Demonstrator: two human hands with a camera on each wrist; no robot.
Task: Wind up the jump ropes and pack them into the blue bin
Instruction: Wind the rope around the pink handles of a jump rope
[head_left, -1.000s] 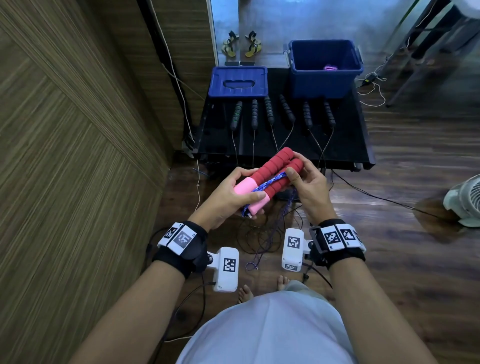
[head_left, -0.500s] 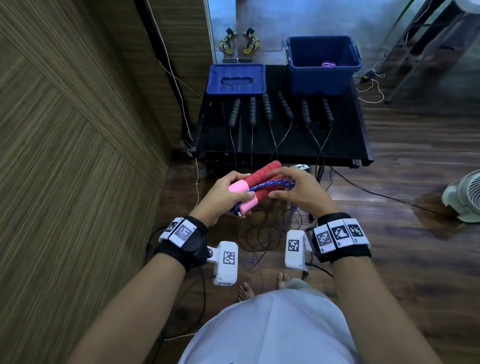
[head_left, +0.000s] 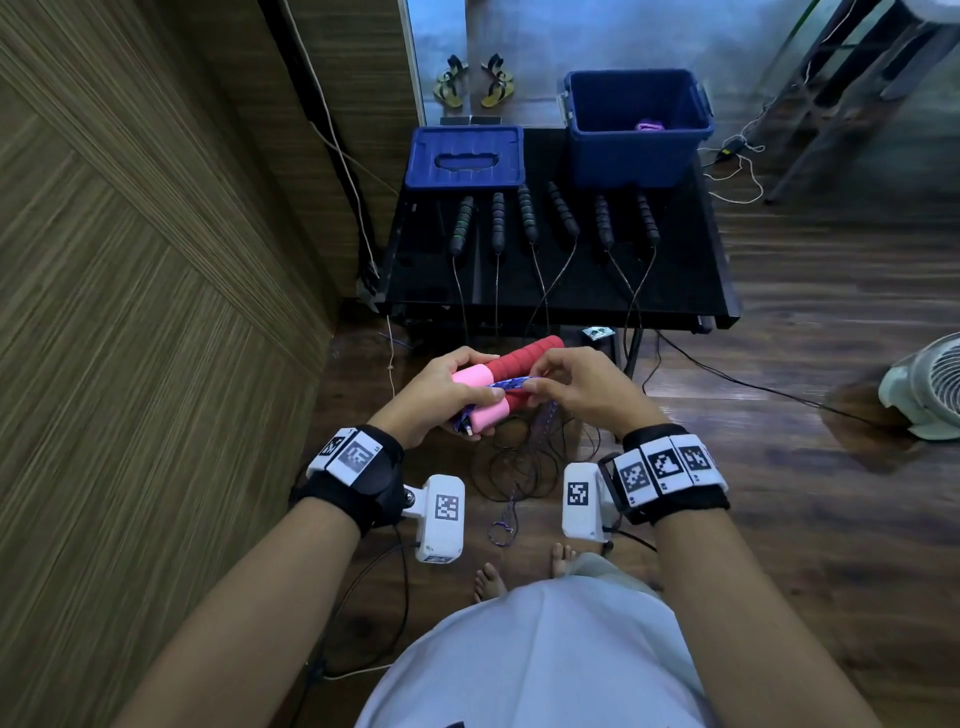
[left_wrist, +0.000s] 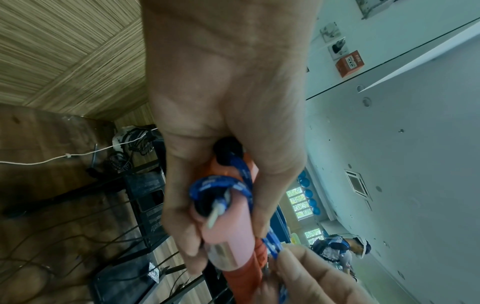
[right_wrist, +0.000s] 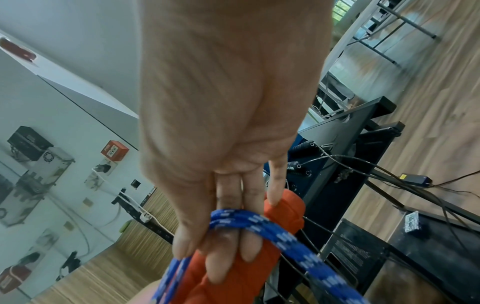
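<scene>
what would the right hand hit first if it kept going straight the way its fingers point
Most likely the red foam handles held in the left hand; the right hand already pinches the blue rope against them.

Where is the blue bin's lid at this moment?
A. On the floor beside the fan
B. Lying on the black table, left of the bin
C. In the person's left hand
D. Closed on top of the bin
B: the lid lies flat on the black table, left of the open bin.
</scene>
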